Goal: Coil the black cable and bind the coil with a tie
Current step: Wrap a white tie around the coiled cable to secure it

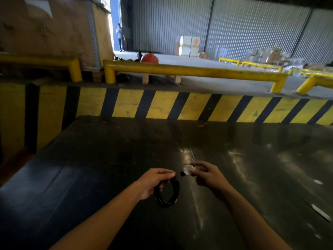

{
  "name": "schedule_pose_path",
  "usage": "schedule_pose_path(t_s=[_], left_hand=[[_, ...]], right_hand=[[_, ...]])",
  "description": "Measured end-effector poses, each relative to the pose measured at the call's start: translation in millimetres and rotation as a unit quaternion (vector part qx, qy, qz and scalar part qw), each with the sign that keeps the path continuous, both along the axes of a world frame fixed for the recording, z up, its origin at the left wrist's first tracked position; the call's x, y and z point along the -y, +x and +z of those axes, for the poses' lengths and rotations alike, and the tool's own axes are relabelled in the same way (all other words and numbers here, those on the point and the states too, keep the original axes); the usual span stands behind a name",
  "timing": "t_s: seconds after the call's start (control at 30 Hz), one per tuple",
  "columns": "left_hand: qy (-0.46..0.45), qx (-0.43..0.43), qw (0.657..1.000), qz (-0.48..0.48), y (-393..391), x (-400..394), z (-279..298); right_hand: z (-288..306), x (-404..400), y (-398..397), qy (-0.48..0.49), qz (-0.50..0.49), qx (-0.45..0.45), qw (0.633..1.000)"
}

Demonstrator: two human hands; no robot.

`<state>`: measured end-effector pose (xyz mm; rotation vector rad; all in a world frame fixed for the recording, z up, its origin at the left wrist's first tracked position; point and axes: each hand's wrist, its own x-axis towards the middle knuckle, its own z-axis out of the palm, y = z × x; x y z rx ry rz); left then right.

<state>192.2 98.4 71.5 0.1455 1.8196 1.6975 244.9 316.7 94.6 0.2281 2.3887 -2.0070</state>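
The black cable [166, 194] is wound into a small round coil that hangs from my left hand [153, 181], whose fingers close over the coil's top. Just to the right, my right hand [207, 175] pinches a small pale piece with a black end [185, 171] between thumb and fingertips. I cannot tell whether it is the tie or the cable's plug. It points at the top of the coil, a short gap away. Both hands hover over the dark, glossy table [108, 168].
A yellow and black striped barrier [162, 105] runs along the table's far edge. Yellow pipe rails [189, 70] stand behind it. A person [119, 37] stands far off in a doorway. Small pale scraps [320, 212] lie on the table's right side.
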Motion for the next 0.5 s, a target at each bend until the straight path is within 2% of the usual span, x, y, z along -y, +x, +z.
schedule_pose_path(t_s=[0.1, 0.23, 0.33, 0.5], left_hand=[[0.051, -0.034, 0.997, -0.037, -10.0, -14.3, 30.4], [0.09, -0.082, 0.991, -0.06, -20.6, -28.9, 63.8], [0.083, -0.121, 0.987, -0.068, -27.4, -33.7, 82.6], [0.056, -0.159, 0.981, -0.097, -32.8, -36.3, 113.2]], right_hand=[[40.7, -1.7, -8.8, -0.01, 0.029, -0.044, 0.999], [75.5, -2.9, -12.5, 0.035, 0.046, -0.094, 0.994], [94.5, -4.7, -11.7, 0.153, 0.044, -0.126, 0.979], [116.5, -4.8, -11.3, 0.313, 0.067, -0.197, 0.927]])
